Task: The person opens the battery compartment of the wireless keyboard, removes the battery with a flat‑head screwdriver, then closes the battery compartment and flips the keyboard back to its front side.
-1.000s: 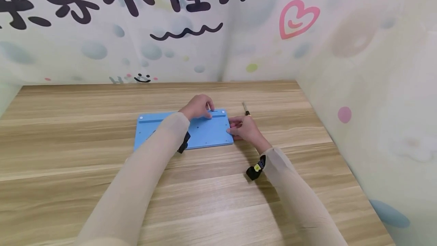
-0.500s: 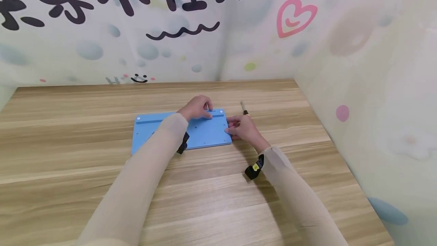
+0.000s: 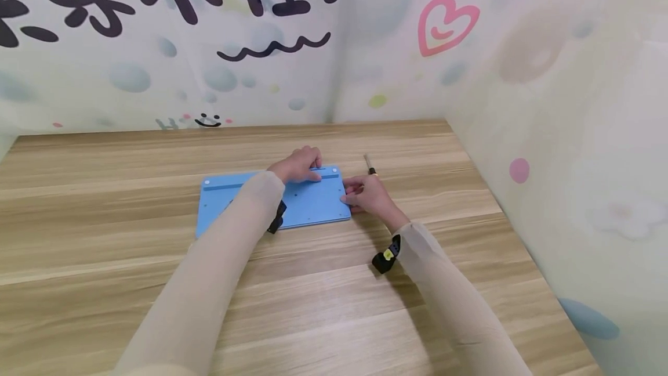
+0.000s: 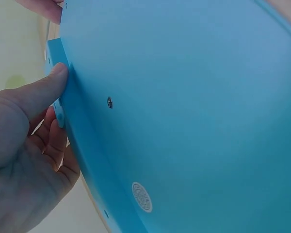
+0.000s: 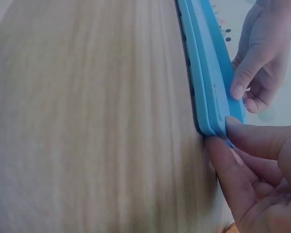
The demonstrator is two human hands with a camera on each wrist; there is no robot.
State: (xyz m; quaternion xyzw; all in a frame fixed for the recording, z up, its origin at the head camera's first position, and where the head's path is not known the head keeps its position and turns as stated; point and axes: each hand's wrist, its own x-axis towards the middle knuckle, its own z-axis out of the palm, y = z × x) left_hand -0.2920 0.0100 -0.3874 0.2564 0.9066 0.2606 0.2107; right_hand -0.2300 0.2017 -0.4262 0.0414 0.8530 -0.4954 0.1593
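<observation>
While it lies on the wooden table (image 3: 323,318), the blue slab (image 3: 308,205) is held at two edges

Where the far edge nears its right-hand end, the left hand (image 3: 296,165) grips the blue slab, thumb on the raised strip (image 4: 85,141) and fingers curled behind. The right hand (image 3: 370,196) pinches the right-hand edge, thumb on the upper face and a finger under the corner. Beside the strip are a small screw (image 4: 110,102) and a round white patch (image 4: 141,197). Just beyond the right hand lies a screwdriver-like tool (image 3: 369,164), metal shaft pointing away from the person, its handle mostly hidden. Beige sleeves (image 3: 214,283) cover both arms, and a black device (image 3: 385,257) sits at the right wrist. Behind the wooden table stands a pale backdrop (image 3: 365,74) bearing a pink heart (image 3: 442,34).
</observation>
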